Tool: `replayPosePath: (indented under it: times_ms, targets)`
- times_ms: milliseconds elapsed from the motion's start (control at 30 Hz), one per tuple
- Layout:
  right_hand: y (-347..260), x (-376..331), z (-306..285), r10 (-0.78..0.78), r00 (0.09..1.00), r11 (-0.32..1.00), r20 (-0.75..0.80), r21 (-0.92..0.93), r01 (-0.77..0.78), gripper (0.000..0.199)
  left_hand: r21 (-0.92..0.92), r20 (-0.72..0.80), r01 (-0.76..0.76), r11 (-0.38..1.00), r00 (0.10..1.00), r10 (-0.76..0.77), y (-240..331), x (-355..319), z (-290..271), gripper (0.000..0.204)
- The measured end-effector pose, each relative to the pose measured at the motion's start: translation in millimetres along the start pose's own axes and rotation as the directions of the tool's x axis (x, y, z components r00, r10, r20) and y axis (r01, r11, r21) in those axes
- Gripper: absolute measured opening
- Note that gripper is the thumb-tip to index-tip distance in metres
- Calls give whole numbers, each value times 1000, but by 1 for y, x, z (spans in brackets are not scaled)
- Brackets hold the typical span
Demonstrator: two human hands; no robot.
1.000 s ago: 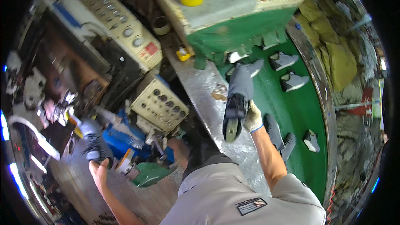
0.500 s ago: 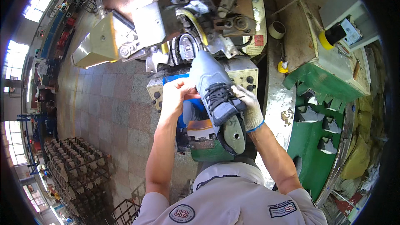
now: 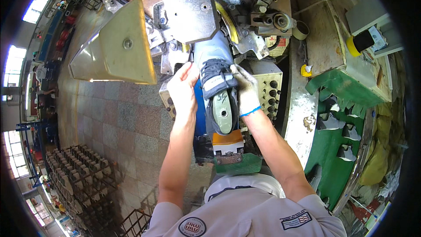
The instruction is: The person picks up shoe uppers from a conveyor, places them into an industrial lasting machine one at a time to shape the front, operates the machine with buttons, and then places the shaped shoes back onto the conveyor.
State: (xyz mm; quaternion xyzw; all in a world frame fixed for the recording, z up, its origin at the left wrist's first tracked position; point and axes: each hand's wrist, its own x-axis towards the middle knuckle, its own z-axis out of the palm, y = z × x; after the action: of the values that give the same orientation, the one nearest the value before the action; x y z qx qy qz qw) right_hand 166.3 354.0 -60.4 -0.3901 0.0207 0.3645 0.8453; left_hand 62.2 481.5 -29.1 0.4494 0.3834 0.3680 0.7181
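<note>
A grey-blue shoe upper (image 3: 212, 53) with black laces sits on a pale green shoe last (image 3: 221, 112), whose holed top shows at the heel end. Its toe reaches into the metal jaws of a machine (image 3: 189, 8), and a steel plate hides the tip. My bare left hand (image 3: 186, 87) pinches the upper's left edge near the toe. On the opposite side, my right hand (image 3: 244, 88), in a whitish knit glove with a blue cuff, grips the upper beside the laces. Below the heel is an orange-topped rest (image 3: 228, 138) on the machine.
A cream guard (image 3: 118, 46) juts out left of the jaws. Control knobs (image 3: 272, 93) line a panel at right. Several grey shoe pieces (image 3: 331, 122) lie on a green rack (image 3: 322, 149). A loaded rack (image 3: 81, 171) stands on the floor at lower left.
The shoe upper has gone forward and straightened, its toe passing under the plate. Both hands moved with it, still holding. The machine's head and guard now appear larger and lower in view.
</note>
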Motion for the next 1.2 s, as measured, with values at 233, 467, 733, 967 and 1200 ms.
replayPosePath:
  times_ms: [233, 467, 733, 967, 1200]
  targets:
    - [-2, -3, 7, 16, 998, 998, -67, -58, -20, 39, -271, 195, 492, 828, 870, -453, -17, -40, 16, 57]
    - [9, 2, -1, 58, 979, 972, -194, -215, -100, 41, -123, 183, 422, 898, 899, -397, -50, -22, -3, 60]
    - [30, 2, -5, -57, 981, 963, -184, -270, 5, 30, 74, 175, 220, 973, 957, -230, -61, -11, -11, 60]
    - [18, -6, -3, 54, 993, 983, -105, -171, -72, 32, 175, 195, 96, 980, 972, -130, -74, -8, -31, 59]
    - [-58, -87, -146, -90, 995, 996, 41, -21, 91, 58, 707, -68, 124, 696, 992, -109, -249, -136, -167, 70]
